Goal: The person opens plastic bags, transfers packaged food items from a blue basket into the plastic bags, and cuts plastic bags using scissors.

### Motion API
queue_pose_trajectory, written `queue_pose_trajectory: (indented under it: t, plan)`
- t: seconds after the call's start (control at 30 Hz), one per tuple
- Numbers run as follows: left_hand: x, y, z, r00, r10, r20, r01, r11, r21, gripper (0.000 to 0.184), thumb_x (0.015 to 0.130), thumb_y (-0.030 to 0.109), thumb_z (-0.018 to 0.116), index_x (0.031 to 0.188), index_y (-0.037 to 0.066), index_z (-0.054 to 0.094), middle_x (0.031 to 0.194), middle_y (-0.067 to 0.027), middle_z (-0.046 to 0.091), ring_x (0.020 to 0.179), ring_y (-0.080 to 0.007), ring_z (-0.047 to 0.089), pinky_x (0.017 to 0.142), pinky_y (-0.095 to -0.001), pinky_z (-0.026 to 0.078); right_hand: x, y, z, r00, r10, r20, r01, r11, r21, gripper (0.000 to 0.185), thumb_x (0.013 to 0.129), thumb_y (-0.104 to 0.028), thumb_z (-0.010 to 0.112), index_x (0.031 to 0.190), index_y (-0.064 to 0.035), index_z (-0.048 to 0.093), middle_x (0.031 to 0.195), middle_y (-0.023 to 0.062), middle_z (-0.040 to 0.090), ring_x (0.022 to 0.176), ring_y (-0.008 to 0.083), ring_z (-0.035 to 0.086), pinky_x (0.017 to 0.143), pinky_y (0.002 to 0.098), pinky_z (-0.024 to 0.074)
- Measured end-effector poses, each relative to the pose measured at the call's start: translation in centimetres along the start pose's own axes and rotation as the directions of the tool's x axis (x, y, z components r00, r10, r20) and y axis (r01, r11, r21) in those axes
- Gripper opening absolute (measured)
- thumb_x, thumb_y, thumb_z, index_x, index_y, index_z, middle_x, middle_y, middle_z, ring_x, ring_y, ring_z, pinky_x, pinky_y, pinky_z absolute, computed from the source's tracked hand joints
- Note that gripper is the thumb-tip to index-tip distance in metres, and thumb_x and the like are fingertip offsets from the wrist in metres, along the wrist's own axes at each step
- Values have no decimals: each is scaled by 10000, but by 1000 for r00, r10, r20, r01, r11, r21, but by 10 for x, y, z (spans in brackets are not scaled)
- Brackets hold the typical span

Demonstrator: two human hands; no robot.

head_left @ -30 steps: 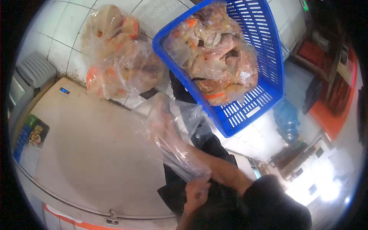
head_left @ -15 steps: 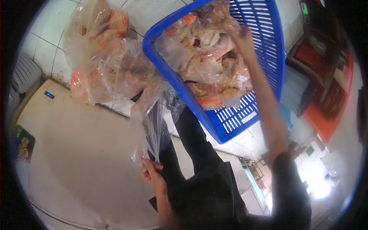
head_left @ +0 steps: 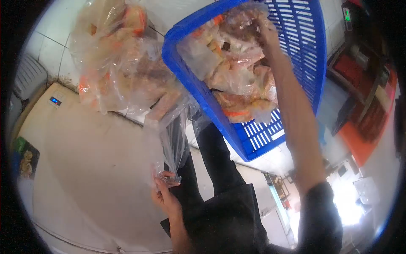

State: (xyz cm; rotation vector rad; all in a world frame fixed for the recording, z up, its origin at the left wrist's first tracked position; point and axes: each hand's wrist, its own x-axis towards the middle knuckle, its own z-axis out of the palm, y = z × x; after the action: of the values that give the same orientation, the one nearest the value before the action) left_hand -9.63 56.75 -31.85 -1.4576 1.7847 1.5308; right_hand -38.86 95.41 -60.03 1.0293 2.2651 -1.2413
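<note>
My left hand [head_left: 168, 195] pinches the edge of a clear plastic bag [head_left: 171, 146], which stretches up from it; a pale brown piece shows through its upper part. My right hand [head_left: 265, 36] reaches into the upper part of a blue slatted basket [head_left: 244, 146], onto the plastic-wrapped meat-like pieces [head_left: 237, 76] heaped there. Its fingers are blurred among the pieces, and whether they grip one I cannot make out. Left of the basket lie filled clear bags [head_left: 122, 63] with pale brown and orange contents, on the white tiles.
A broad cream lid [head_left: 93, 161] with a small blue display lies at the left, a grey ribbed object [head_left: 30, 80] beyond it. At the right are red trays [head_left: 349, 70] and an orange surface [head_left: 359, 142]. My dark-clothed legs are below the basket.
My right hand has left the clear bag and moved up into the basket. My left hand has shifted left and up, still holding the bag's edge. The view has shifted slightly.
</note>
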Motion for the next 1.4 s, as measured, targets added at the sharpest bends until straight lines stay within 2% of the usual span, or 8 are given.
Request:
queue_pose_trajectory:
  t: [0.23,0.57,0.83,1.07,1.13,1.23,1.27,1.4]
  plan:
    - [5,-16,-9,999,46,4,-46,998,45,553,1036,407,441,1390,-16,490,1079,-131,653,707,-149,589,623,-280,487,20,-22,31,962,-177,-207,-33,678,-734,368,888,-360,688,1123,-77,671,957,64,674,884,215,650,691,389,535]
    - [33,-3,3,983,180,-45,-185,971,-149,600,1041,397,390,1464,-27,375,1455,-277,432,501,-65,498,510,-198,434,-75,49,37,919,37,392,-246,832,497,595,956,-413,582,1395,-49,416,1329,111,522,1127,283,570,958,415,491]
    - [26,-5,-11,982,187,16,-181,967,-182,496,1053,316,392,1330,-76,518,1490,-219,417,584,-115,551,606,-261,466,-313,97,-81,850,87,520,-342,841,418,597,971,-330,577,1449,-27,386,1340,131,550,1225,230,544,1036,400,454]
    - [-6,-21,-19,989,41,140,-38,999,-23,422,1050,254,432,1281,-66,584,1263,-154,615,695,-140,574,683,-292,472,-379,11,-8,104,352,930,-827,551,-116,623,969,-370,587,1442,-13,396,1371,128,534,1216,197,556,1035,343,461]
    - [-13,-59,-27,922,350,165,-381,894,235,424,1049,251,442,1349,-34,537,1056,-99,643,723,-127,552,687,-287,467,-389,18,50,132,228,965,-945,322,53,593,943,-351,630,1426,-71,430,1306,102,567,1159,165,581,1019,345,467]
    - [-21,-55,-20,950,244,196,-276,948,158,431,1051,262,448,1382,-2,524,833,-53,622,748,-118,534,727,-287,455,-405,52,144,676,-109,729,-506,649,567,645,918,-358,665,1407,-48,380,1301,105,548,1179,192,553,1043,351,447]
    - [-24,-45,-16,973,107,206,-123,990,66,429,1051,269,449,1381,5,528,774,-43,605,753,-117,530,746,-288,450,-401,54,165,485,157,861,-871,-4,491,721,894,-360,697,1422,-38,327,1364,121,500,1244,221,509,1063,360,429]
    - [-2,-28,-13,981,86,172,-106,988,112,470,1055,329,435,1392,13,518,715,-19,554,704,-105,504,721,-278,425,-393,76,200,686,569,453,-701,683,203,930,876,-321,723,1506,-71,87,1531,200,229,1412,308,290,1109,392,371]
